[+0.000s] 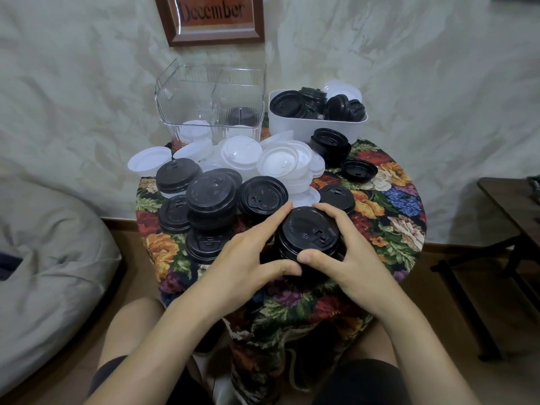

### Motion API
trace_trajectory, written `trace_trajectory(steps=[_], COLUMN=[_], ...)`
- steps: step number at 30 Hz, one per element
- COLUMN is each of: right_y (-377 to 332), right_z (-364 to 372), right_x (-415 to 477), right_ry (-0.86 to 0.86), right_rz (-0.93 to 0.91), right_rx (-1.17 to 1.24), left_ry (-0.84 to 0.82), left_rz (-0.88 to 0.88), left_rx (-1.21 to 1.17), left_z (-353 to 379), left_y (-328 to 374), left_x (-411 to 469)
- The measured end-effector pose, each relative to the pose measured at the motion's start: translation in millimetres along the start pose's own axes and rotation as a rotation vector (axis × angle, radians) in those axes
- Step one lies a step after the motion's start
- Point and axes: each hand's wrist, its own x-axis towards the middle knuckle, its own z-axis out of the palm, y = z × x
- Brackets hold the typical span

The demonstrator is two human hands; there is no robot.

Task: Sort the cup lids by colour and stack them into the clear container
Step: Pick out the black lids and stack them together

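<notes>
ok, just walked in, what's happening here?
A person grips a short stack of black plastic cup lids with both the left hand and the right hand, near the front of the round floral-clothed table. The clear plastic container at the back shows only a few lids inside. Loose white plastic lids and more black lids cover the table, and a white tub holds others.

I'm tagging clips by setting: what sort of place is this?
Probably a room in a home rather than a café: a floral tablecloth under the lids, a grey beanbag on the floor beside it, and a framed "December" sign on the wall.
</notes>
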Motion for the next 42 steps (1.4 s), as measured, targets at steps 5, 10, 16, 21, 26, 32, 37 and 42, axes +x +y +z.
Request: trace_trajectory(steps=[5,10,16,21,26,32,37,42], right_y=[-2,-1,2,1,0,-3,-3,-3], right_z=[5,13,20,21,23,25,25,24], right_x=[-4,-5,-6,-5,-6,-5,-5,-6], right_ry=[0.022,0.053,0.077,0.083,0.088,0.093,0.091,0.094], right_rz=[0.014,0.018,-0.001,-0.003,-0.009,-0.014,-0.019,-0.021], right_rx=[0.08,0.114,0.139,0.157,0.17,0.178,0.179,0.17], left_ry=[0.12,0.524,0.608,0.587,0.535,0.485,0.455,0.481], left_rz=[0.139,0.17,-0.106,-0.22,-0.206,-0.194,-0.187,-0.168], left_rx=[0.001,0.068,0.381,0.364,0.329,0.253,0.191,0.17], left_z=[-17,-57,-123,-140,-143,-139,-142,-143], left_y=[4,-16,-78,-105,-114,-116,-119,-124], left_x=[-4,16,37,36,32,30,30,32])
